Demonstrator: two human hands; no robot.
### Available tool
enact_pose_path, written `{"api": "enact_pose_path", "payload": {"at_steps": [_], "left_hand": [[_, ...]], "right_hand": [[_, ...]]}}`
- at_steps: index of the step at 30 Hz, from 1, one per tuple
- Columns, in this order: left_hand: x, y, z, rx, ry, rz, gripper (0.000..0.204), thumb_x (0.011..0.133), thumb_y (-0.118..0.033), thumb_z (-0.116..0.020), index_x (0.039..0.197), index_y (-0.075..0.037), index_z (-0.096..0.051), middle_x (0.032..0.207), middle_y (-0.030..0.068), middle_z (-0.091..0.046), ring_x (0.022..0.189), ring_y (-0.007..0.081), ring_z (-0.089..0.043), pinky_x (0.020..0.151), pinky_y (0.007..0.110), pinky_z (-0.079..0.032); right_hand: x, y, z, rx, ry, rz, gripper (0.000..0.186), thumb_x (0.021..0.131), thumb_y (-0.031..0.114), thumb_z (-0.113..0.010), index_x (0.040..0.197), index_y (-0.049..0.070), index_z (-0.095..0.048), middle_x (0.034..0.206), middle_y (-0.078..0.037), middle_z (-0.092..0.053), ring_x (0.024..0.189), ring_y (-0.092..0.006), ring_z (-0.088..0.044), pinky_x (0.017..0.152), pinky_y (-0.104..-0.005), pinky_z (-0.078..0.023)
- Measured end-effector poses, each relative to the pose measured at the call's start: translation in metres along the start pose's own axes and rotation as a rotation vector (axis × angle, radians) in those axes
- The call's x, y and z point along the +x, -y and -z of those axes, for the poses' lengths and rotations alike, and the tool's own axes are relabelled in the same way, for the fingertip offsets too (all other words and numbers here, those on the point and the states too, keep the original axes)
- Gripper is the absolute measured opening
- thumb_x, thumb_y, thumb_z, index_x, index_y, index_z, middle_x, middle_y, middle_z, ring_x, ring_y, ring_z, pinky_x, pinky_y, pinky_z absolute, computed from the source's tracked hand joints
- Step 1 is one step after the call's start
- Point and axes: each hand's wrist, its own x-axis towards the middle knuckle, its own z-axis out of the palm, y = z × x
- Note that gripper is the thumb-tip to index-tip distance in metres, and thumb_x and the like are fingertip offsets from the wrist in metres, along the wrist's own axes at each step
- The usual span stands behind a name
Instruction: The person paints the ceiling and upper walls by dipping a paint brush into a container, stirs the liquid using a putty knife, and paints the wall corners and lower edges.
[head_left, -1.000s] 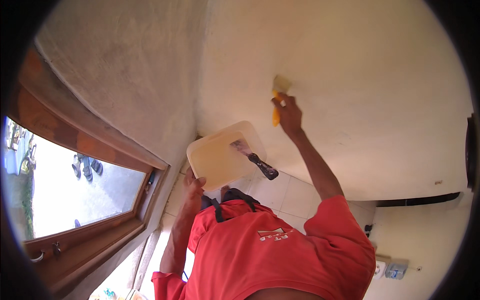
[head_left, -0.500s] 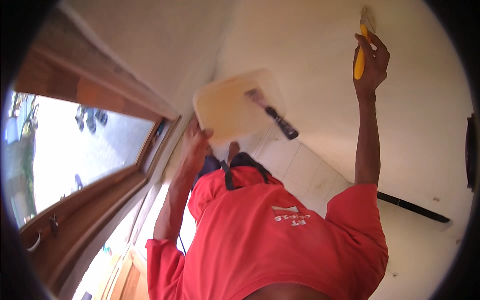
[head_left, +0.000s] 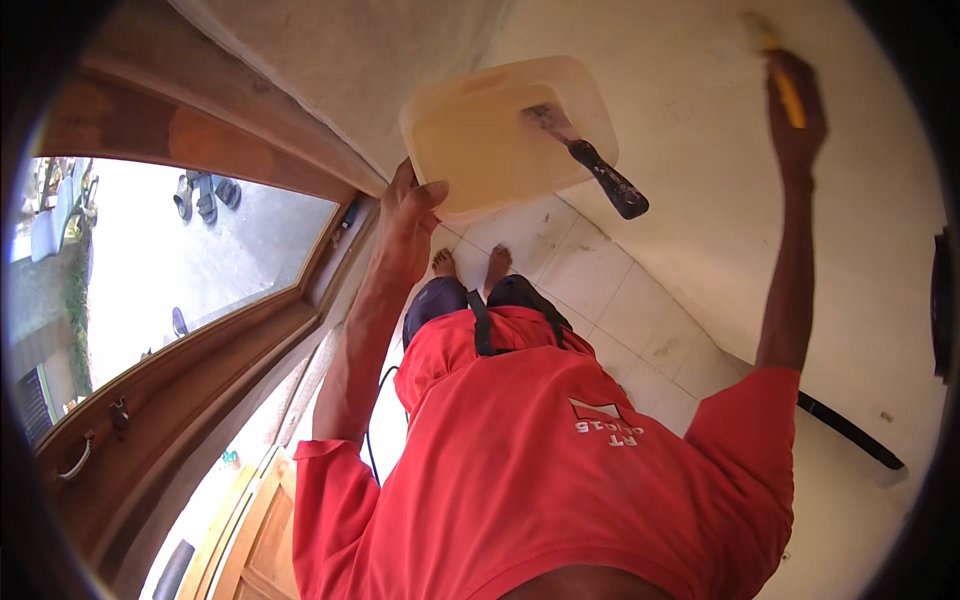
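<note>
My left hand (head_left: 408,218) grips the near left corner of a shallow, translucent plastic tub (head_left: 432,190), thumb at its rim. The inside of the tub looks pale cream; I cannot tell how much it holds. A putty knife with a black handle (head_left: 610,182) lies across the tub, its smeared blade inside and its handle sticking out past the right rim. Up at the far right, my right hand (head_left: 798,120) is closed around a yellow-handled putty knife (head_left: 790,92). Its blade end is smeared by motion, at or close to the cream wall (head_left: 690,120).
On the left is a wooden window frame (head_left: 205,370), with several dark sandals (head_left: 207,198) outside. Pale floor tiles (head_left: 590,290) lie below around my bare feet. A black strip (head_left: 850,432) runs along the right wall. A wooden panel (head_left: 262,535) stands at lower left.
My right hand has moved right and slightly down along the wall with the yellow putty knife. The tub in my left hand has shifted up and right, with the black-handled knife still in it.
</note>
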Motion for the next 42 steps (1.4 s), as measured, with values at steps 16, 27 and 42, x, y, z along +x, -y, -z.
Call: {"api": "enact_pose_path", "payload": {"at_steps": [16,27,42], "left_hand": [[-0.012,0.024,0.010,0.008,-0.004,0.056,0.075,0.074,-0.036,-0.066,0.135,0.002,-0.045,0.125,0.0113,-0.056,0.117,0.0211,-0.053,0.098,0.036,-0.041],[-0.010,0.028,0.023,0.015,0.120,0.003,0.069,0.088,-0.036,-0.060,0.144,-0.002,-0.039,0.139,0.0108,-0.051,0.128,0.0232,-0.052,0.106,0.042,-0.043],[-0.006,0.025,0.022,0.008,0.126,0.030,0.073,0.083,-0.040,-0.066,0.140,-0.001,-0.042,0.133,0.0112,-0.055,0.122,0.0233,-0.057,0.100,0.040,-0.048]], "right_hand": [[-0.117,0.046,-0.114,-0.106,0.358,-0.153,0.033,0.078,0.009,-0.068,0.108,0.022,-0.067,0.114,0.001,-0.062,0.095,-0.0199,-0.063,0.069,-0.0352,-0.059],[0.016,0.012,0.024,-0.375,-0.151,-0.083,0.031,0.082,0.010,-0.072,0.110,0.023,-0.070,0.118,-0.001,-0.064,0.101,-0.0214,-0.062,0.070,-0.0316,-0.058],[0.107,0.007,0.041,-0.335,-0.089,-0.039,0.030,0.082,0.003,-0.068,0.106,0.020,-0.068,0.111,0.003,-0.068,0.088,-0.0201,-0.065,0.070,-0.0341,-0.058]]}}
